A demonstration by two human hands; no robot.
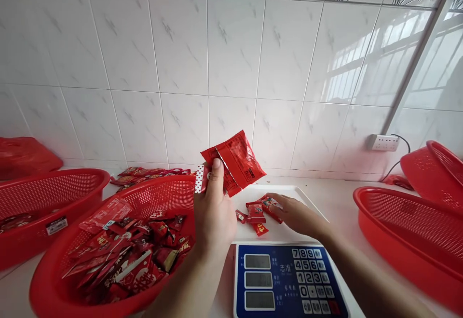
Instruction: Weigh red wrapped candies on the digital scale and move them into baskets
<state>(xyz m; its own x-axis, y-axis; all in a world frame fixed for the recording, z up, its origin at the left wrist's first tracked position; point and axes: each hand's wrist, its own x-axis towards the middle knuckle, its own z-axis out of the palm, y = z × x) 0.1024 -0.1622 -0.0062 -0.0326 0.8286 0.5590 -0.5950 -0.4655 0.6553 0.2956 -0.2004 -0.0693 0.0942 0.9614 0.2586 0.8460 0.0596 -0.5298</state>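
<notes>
Your left hand (214,214) is raised above the front of the scale, thumb and fingers pinched on a red packet (235,162) held upright at its lower left corner; a small red-and-white dotted wrapper (200,179) shows just beside the thumb, in the same grip as far as can be told. Your right hand (297,214) lies low over the white weighing tray (289,191), fingers loosely extended and closing on a few small red candies (257,214) that rest on the tray. Whether it has any of them lifted cannot be told.

The tray belongs to a digital scale (285,279), whose blue panel with three displays and a keypad faces you.

To your left, touching the scale's side, stands a red mesh basket (54,289) filled with mixed red packets and candies. A second red basket (43,192) stands further left, holding little that can be made out. Loose red packets (133,174) lie on the counter behind the filled basket, against the tiled wall.

To your right sits another red basket (415,226), with a further one (434,168) tilted behind it. A white wall socket (382,142) is mounted near them.
</notes>
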